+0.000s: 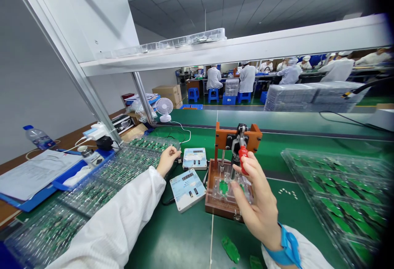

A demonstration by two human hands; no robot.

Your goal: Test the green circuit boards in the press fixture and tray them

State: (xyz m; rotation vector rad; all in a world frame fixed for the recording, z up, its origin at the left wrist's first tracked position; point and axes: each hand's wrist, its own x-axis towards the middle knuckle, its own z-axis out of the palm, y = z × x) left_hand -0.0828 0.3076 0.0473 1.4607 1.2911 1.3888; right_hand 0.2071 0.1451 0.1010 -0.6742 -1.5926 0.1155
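**My bench, counted**

I count two bare hands: my left hand (pixel 168 160) and my right hand (pixel 255 205). There is one brown wooden press jig (pixel 215 203), one red plastic handle (pixel 243 159), two white digital tester boxes (pixel 187 190), two loose green circuit boards (pixel 230 249), one round white desk fan (pixel 164 108), one clear water bottle (pixel 38 138) and three blue plastic stools (pixel 213 95).

Right hand (pixel 255 203) wrapped round red clamp handle (pixel 243 159) on wooden jig (pixel 223 135), green board (pixel 223 187) in jig under palm. Blue wrist strap (pixel 285 248) on wrist. Left hand (pixel 168 160) curled, holding nothing, just beside white meter (pixel 195 159), above tray of circuit boards (pixel 135 166). Second meter (pixel 187 189) between hands. Plastic tray of green boards (pixel 341 195) right of right hand.
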